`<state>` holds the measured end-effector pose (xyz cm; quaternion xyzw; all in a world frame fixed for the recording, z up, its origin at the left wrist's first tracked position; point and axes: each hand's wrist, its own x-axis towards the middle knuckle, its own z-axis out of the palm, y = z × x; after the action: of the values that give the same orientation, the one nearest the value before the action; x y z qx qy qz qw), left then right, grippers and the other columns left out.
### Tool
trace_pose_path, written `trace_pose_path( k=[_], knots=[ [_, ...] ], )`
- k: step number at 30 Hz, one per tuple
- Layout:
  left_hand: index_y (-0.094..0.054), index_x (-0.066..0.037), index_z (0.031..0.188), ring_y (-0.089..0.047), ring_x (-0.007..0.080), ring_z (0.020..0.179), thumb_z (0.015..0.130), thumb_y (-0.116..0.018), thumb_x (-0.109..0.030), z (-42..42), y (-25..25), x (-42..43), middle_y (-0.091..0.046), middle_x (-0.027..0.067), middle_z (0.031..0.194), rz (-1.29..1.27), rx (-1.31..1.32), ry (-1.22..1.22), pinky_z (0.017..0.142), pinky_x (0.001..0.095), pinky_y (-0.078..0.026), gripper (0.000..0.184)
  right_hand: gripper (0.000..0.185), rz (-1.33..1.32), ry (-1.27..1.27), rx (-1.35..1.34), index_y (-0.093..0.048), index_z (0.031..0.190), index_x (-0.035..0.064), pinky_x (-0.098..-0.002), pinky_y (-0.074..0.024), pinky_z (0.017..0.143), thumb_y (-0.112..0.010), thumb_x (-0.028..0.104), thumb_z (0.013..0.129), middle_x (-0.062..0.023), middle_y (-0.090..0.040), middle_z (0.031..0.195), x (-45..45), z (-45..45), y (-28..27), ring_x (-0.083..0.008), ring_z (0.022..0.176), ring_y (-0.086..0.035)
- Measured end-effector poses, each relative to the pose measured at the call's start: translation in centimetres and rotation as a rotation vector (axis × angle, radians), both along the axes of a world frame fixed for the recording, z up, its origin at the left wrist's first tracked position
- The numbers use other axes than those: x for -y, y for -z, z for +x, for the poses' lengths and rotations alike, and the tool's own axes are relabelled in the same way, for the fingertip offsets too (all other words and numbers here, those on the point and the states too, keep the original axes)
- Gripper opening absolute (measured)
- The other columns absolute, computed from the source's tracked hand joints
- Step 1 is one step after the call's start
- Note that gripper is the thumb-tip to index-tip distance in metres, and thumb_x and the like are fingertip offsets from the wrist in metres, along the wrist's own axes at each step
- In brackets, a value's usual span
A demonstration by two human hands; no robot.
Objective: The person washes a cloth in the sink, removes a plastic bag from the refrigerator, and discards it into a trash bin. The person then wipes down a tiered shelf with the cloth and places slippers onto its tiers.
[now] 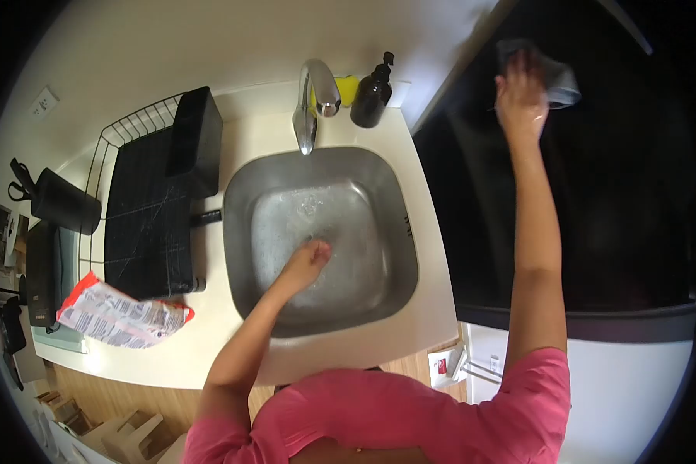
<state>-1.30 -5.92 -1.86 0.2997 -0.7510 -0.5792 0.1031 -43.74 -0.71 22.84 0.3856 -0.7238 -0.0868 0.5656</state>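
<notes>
Grey cloth [562, 82]: where is it, and what are your hands doing?

From the left, then. My left fingers [321, 249] hang curled above the sink [379, 271]; I can't tell whether they grip anything. My right fingers [524, 71] are splayed across the cloth, pressing it against the black surface [472, 232], up at its far end.

What could go wrong?

On the left, if that hand is wet, swinging it out of the sink would drip on the desk [213, 325]. On the right I'm at a long reach, pressing rather than clutching, so the cloth might bunch or slip away; too damp, it could leave streaks. A careless sweep back could knock the pump bottle [371, 100].

And the surface and the room?

Far left, a black holder [69, 201] with scissors [25, 178], below a wall socket [45, 100]. Next, the dish rack [147, 224], with a red-and-white packet [127, 313] in front of it on the pale desk. Then the faucet [305, 116] behind the sink, a yellow sponge [347, 91] and that bottle. Rightmost, the black surface looks smooth and faintly shiny.
</notes>
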Motion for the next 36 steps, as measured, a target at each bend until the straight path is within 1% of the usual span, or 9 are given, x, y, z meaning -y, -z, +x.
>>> trace_pose_path(
  k=[3,7,9,13,20,24,27,30,36],
  knots=[
    [-0.055,-0.001,0.1,-0.056,0.0191,0.08,0.088,-0.051,-0.015,0.6,-1.0,0.0,-0.059,0.0115,0.089,-0.037,0.11,0.037,0.072,0.0301,-0.044,0.019,0.045,0.394,0.348,-0.026,-0.044,0.125,0.0008,-0.0415,-0.0204,0.107,-0.042,0.022,0.085,-0.013,-0.036,0.137,3.8,2.6,5.3,-0.0288,0.128,-0.03],
    [-0.055,-0.002,0.103,-0.059,0.0281,0.087,0.089,-0.05,-0.023,1.6,-0.8,0.0,-0.06,0.017,0.093,-0.03,0.132,0.083,0.076,0.0342,-0.045,0.026,0.042,0.694,0.139,0.033,-0.043,0.128,0.0054,-0.0365,-0.016,0.108,-0.036,0.02,0.089,-0.0061,-0.037,0.138,5.4,-4.7,23.6,-0.0206,0.129,-0.03],
    [-0.055,-0.002,0.103,-0.059,0.0284,0.089,0.089,-0.049,-0.022,1.6,-1.4,0.5,-0.06,0.0175,0.097,0.031,0.195,0.105,0.078,0.0338,-0.045,0.026,0.046,1.054,0.309,0.729,-0.041,0.125,0.0001,-0.0342,-0.0152,0.106,-0.039,0.021,0.085,-0.0131,-0.033,0.135,3.5,-1.5,27.2,-0.0223,0.128,-0.025],
    [-0.054,-0.002,0.106,-0.056,0.0297,0.096,0.088,-0.05,-0.025,2.2,-2.2,0.5,-0.058,0.0186,0.106,0.058,0.327,0.15,0.082,0.0345,-0.043,0.029,0.031,1.114,0.239,0.904,-0.046,0.108,0.0022,-0.0357,-0.0264,0.093,-0.045,0.018,0.081,-0.0136,-0.041,0.114,-5.1,2.7,32.9,-0.0257,0.109,-0.036],
    [-0.048,-0.002,0.117,-0.052,0.0238,0.104,0.088,-0.051,-0.032,1.3,-6.4,1.2,-0.054,0.0133,0.113,0.055,0.194,0.567,0.087,0.0313,-0.04,0.041,0.009,0.144,-0.271,0.688,-0.055,0.077,0.0059,-0.0383,-0.0461,0.069,-0.054,0.014,0.074,-0.0144,-0.056,0.077,-7.8,5.8,15.2,-0.0316,0.076,-0.056],
    [-0.044,-0.003,0.122,-0.048,0.0268,0.112,0.087,-0.051,-0.039,0.7,-10.5,2.3,-0.05,0.0146,0.122,0.266,0.157,0.556,0.092,0.0346,-0.038,0.051,0.024,-0.075,-0.205,-0.248,-0.061,0.093,0.0038,-0.0359,-0.0484,0.072,-0.058,0.022,0.078,-0.0136,-0.061,0.088,-10.8,7.6,-8.8,-0.0306,0.083,-0.059],
    [-0.041,-0.005,0.127,-0.041,0.0297,0.12,0.083,-0.052,-0.047,-0.2,-8.5,1.4,-0.046,0.0158,0.127,-0.134,0.409,0.478,0.099,0.0382,-0.031,0.062,0.051,-0.391,0.256,0.307,-0.038,0.132,0.02,-0.0447,-0.0249,0.103,-0.05,0.04,0.087,-0.015,-0.043,0.13,-14.4,14.1,-19.6,-0.028,0.126,-0.033],
    [-0.038,-0.004,0.131,-0.033,0.0332,0.127,0.08,-0.052,-0.054,-1.0,-4.9,0.4,-0.039,0.0184,0.133,-0.595,0.728,0.603,0.105,0.0404,-0.025,0.072,0.035,-0.091,0.269,-0.632,-0.057,0.111,0.0147,-0.0453,-0.045,0.076,-0.06,0.028,0.079,-0.0103,-0.057,0.11,-18.3,16.4,-18.4,-0.0338,0.097,-0.055],
    [-0.038,-0.001,0.13,-0.032,0.0336,0.126,0.084,-0.047,-0.051,-0.5,0.3,0.3,-0.037,0.0216,0.134,-0.287,0.266,0.807,0.104,0.0378,-0.025,0.069,0.047,0.333,0.246,0.382,-0.04,0.127,0.0065,-0.0415,-0.0304,0.102,-0.047,0.018,0.082,-0.0117,-0.033,0.138,-22.8,18.5,7.4,-0.0282,0.124,-0.036]
  ],
)
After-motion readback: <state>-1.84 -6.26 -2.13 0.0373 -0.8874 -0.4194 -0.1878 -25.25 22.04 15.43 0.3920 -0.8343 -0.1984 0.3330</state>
